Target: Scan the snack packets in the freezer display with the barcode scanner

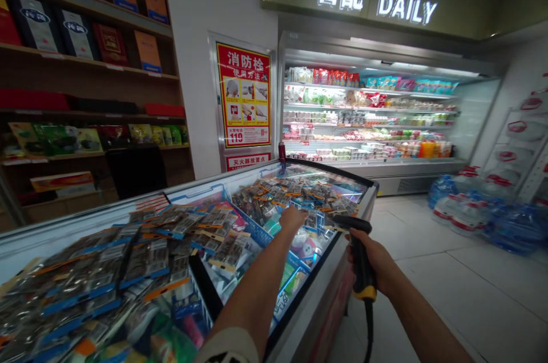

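Note:
My right hand (379, 263) is wrapped round the grip of a black and yellow barcode scanner (363, 257), whose cord hangs down from the handle. The scanner's head points left, over the freezer's right edge. My left hand (293, 218) reaches out above the chest freezer (319, 294), close to a spread of flat clear packets (274, 192) with blue and orange edges. Its fingers are small and blurred, so whether they grip a packet does not show. More such packets (145, 257) lie heaped on the left part of the freezer top.
Blue baskets (252, 230) of bagged goods sit inside the freezer. A lit chiller shelf (368, 106) stands at the back. Water bottles (514, 229) rest on the tiled floor at right. Shelves (89, 66) with boxes line the left wall, beside a red fire hydrant sign (244, 95).

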The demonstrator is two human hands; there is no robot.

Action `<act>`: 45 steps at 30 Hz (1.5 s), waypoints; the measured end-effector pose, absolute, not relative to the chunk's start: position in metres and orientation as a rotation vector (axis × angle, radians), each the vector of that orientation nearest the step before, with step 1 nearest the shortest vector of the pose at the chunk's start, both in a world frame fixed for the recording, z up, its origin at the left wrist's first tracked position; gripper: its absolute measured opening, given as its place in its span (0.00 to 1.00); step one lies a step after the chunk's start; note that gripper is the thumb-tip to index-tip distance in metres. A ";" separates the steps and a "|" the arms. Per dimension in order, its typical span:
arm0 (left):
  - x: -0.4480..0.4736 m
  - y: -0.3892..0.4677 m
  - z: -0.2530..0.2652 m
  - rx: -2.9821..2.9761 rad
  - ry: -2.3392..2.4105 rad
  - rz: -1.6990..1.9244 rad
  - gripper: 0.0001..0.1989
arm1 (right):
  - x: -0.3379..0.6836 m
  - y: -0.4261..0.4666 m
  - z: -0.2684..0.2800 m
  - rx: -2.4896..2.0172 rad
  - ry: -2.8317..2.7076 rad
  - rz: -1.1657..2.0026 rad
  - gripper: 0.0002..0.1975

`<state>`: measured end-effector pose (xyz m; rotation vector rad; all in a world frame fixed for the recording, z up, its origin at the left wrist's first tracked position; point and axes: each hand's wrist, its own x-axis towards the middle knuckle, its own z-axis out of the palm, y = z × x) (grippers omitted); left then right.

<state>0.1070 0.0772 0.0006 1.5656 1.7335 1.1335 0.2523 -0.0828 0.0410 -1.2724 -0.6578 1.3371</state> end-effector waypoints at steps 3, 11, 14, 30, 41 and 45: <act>0.132 0.079 -0.015 1.535 1.742 1.185 0.16 | 0.254 -0.087 0.044 -1.291 -0.665 1.334 0.11; 0.079 0.087 -0.005 1.130 1.374 1.236 0.04 | 0.220 -0.098 0.063 -1.301 -0.754 1.457 0.12; 0.046 0.074 0.003 0.920 1.298 1.324 0.06 | 0.200 -0.100 0.068 -1.295 -0.804 1.518 0.13; -0.014 0.058 0.005 0.638 1.115 1.571 0.11 | 0.147 -0.109 0.076 -1.244 -0.905 1.622 0.13; -0.021 0.056 0.007 0.596 1.092 1.589 0.10 | 0.145 -0.112 0.079 -1.201 -0.883 1.658 0.13; -0.018 0.054 0.005 0.681 1.132 1.584 0.10 | 0.147 -0.110 0.079 -1.197 -0.898 1.614 0.13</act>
